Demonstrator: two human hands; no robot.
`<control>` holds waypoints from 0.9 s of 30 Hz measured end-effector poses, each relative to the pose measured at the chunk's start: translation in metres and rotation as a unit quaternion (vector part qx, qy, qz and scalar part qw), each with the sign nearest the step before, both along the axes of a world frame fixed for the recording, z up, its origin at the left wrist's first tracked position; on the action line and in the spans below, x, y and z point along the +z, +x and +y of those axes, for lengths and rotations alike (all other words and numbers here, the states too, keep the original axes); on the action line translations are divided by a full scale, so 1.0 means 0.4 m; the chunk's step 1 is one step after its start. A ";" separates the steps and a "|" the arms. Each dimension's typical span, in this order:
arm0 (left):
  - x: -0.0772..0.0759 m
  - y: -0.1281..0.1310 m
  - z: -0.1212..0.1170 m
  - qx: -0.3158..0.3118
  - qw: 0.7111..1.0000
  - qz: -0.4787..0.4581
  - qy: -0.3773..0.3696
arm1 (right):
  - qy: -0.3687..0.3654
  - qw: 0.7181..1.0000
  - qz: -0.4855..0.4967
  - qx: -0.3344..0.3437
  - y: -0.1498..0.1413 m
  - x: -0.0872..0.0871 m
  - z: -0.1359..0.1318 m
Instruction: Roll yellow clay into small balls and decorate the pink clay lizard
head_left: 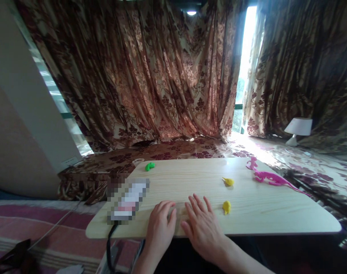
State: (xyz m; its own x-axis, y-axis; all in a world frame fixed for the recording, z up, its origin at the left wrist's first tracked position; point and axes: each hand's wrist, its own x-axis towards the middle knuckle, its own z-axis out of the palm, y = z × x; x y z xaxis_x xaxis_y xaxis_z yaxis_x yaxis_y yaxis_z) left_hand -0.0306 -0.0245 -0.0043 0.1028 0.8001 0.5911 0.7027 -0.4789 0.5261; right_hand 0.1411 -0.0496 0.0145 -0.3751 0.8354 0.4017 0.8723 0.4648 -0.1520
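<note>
My left hand (161,224) rests near the front edge of a light wooden table (184,175), its fingers gently bent and the thumb apart, with nothing visible in it. Beside it, my right hand (202,224) lies palm down on the tabletop with fingers spread. A narrow gap separates the two hands. Just right of the right hand sits a small yellow lump (226,207). Farther back is another yellow piece (228,181) with a thin pointed end. Both look like small moulded figures, though their exact kind is too small to tell.
A curved green piece (149,166) lies at the back left. Pink long-tailed, lizard-like figure (271,177) and smaller pink figure (251,163) are at the right. A blurred-out flat object (129,201) with a black cord (108,243) occupies the left side. Beyond stands a white lamp (298,127).
</note>
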 end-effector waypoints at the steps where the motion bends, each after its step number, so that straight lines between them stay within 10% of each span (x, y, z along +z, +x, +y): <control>1: -0.005 0.001 0.002 0.002 1.000 0.001 0.001 | -0.004 1.000 -0.013 0.010 0.001 0.002 -0.005; 9: -0.003 -0.002 -0.002 0.011 1.000 0.005 0.013 | -0.041 0.996 -0.005 -0.076 0.003 0.050 0.158; 17: -0.009 -0.001 -0.005 0.018 1.000 -0.012 0.009 | -0.033 0.999 -0.022 0.037 -0.011 -0.003 -0.043; 24: 0.004 -0.003 -0.011 0.013 1.000 -0.003 0.021 | -0.055 0.995 0.001 -0.083 -0.010 0.046 0.167; 27: 0.004 -0.003 -0.008 0.016 0.999 -0.005 0.027 | -0.055 0.995 -0.001 -0.080 -0.009 0.045 0.152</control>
